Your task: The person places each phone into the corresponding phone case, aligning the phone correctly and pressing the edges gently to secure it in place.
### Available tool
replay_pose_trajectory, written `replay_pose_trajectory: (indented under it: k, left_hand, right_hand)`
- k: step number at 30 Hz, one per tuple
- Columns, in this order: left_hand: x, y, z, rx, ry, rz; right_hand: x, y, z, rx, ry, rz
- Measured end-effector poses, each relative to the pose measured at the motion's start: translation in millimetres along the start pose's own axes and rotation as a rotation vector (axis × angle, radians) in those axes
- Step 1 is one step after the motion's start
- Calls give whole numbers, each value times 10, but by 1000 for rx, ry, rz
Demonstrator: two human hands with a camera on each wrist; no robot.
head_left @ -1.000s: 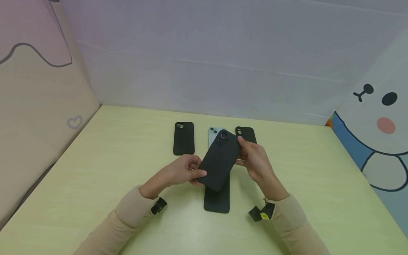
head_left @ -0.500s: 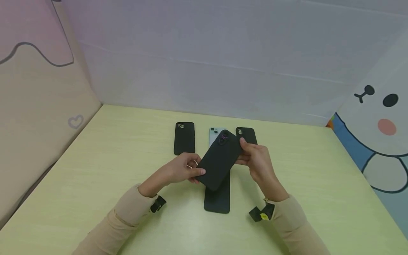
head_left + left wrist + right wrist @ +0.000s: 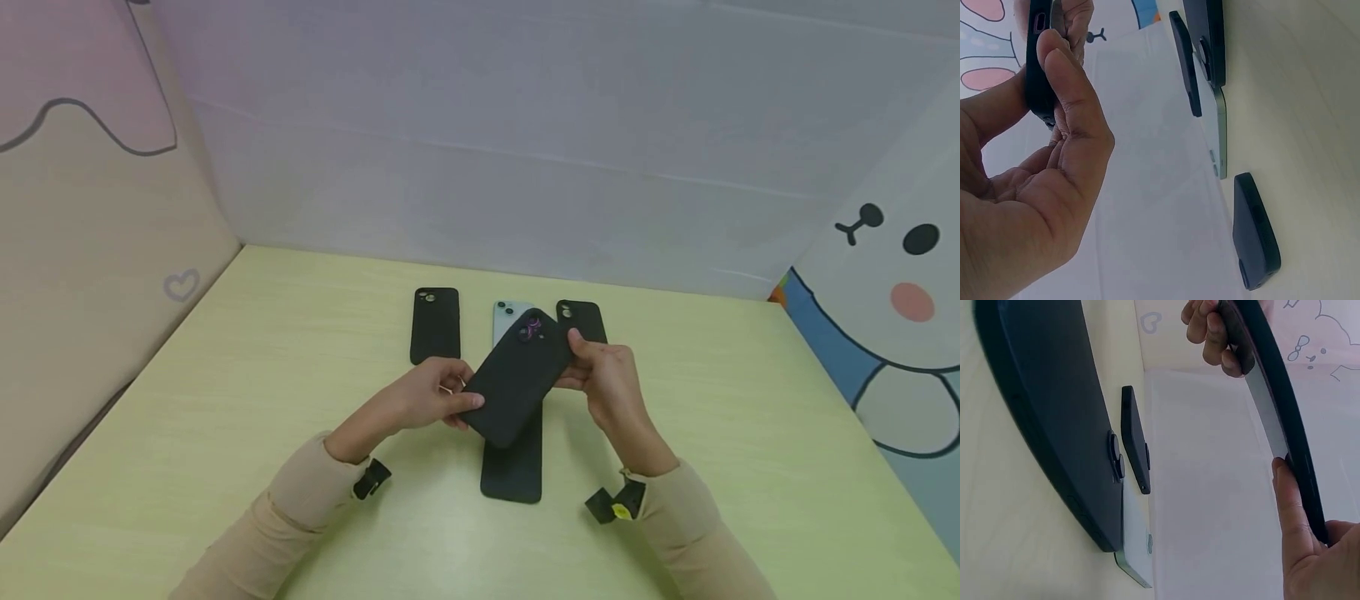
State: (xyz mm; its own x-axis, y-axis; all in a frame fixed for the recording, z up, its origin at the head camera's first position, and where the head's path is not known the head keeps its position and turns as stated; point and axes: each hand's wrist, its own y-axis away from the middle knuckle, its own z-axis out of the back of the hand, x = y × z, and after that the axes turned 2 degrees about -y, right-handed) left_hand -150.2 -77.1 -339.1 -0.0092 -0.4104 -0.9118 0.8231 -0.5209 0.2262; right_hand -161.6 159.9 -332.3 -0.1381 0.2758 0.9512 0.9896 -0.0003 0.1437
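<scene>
Both hands hold a phone in a black case (image 3: pixel 517 383), tilted and raised above the table with its camera lenses facing up. My left hand (image 3: pixel 427 398) pinches the lower left corner between thumb and fingers. At the upper right edge, my right hand (image 3: pixel 611 383) grips it with the thumb on the back. A glossy screen side shows on the phone (image 3: pixel 1286 406) in the right wrist view. Directly below lies a dark phone (image 3: pixel 512 483), partly hidden. Beyond it is a pale phone (image 3: pixel 504 321), also partly covered.
One black phone case (image 3: pixel 435 329) lies left of the pale phone. A second black case (image 3: pixel 587 318) lies to its right, partly behind my right hand. The pale yellow table (image 3: pixel 225 433) meets a light fabric wall (image 3: pixel 480 167) at the back.
The held phone has shifted very slightly and tilts a little more, with a purple glint now on its lenses. Both hands keep their grip, and the things on the table stay put.
</scene>
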Motion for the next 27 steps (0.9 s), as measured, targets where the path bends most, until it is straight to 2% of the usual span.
replay_pose_trajectory:
  k: [11, 20, 27]
  left_hand:
    - [16, -6, -6, -17, -1, 5]
    - [20, -35, 21, -106, -12, 36]
    - [4, -61, 15, -181, 55, 84]
  right_hand:
    - [17, -12, 5, 13, -22, -28]
    - [24, -21, 18, 79, -55, -57]
    - [22, -5, 12, 75, -59, -26]
